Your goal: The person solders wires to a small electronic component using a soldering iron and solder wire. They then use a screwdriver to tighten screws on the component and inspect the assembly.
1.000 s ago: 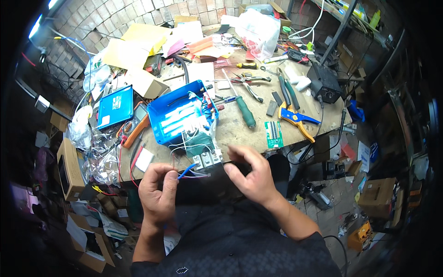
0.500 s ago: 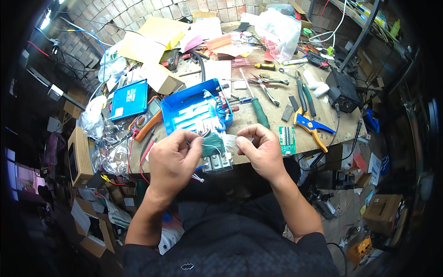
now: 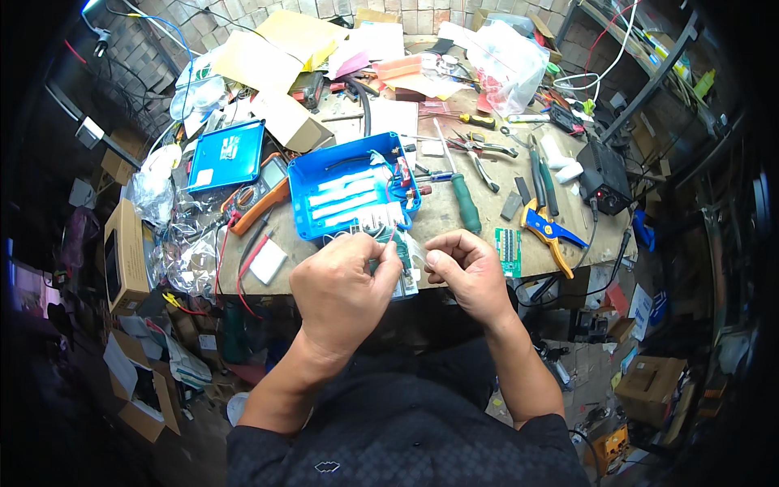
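A blue plastic box (image 3: 312,170) with white packs and wiring stands open on the workbench. At its front edge is a green circuit-board assembly (image 3: 406,276) with metal-fronted blocks and wires, partly hidden by my hands. My left hand (image 3: 341,292) is closed in a pinch on thin wires over that assembly; its fingertips are mostly hidden. My right hand (image 3: 462,276), just to the right, is curled and pinches a small translucent plastic piece (image 3: 418,252). A green circuit board (image 3: 509,252) lies right of my right hand.
Around them on the bench (image 3: 276,288) are a blue lid (image 3: 225,154), multimeter (image 3: 264,191), green screwdriver (image 3: 469,213), pliers (image 3: 544,183), yellow-blue wire stripper (image 3: 552,239), black powered unit (image 3: 604,178), papers and plastic bags. Cardboard boxes (image 3: 653,385) and clutter lie below.
My left hand has risen toward the box and closed over the assembly, covering the blue wire. My right hand has gone from open fingers to pinching the translucent piece. The view has shifted slightly.
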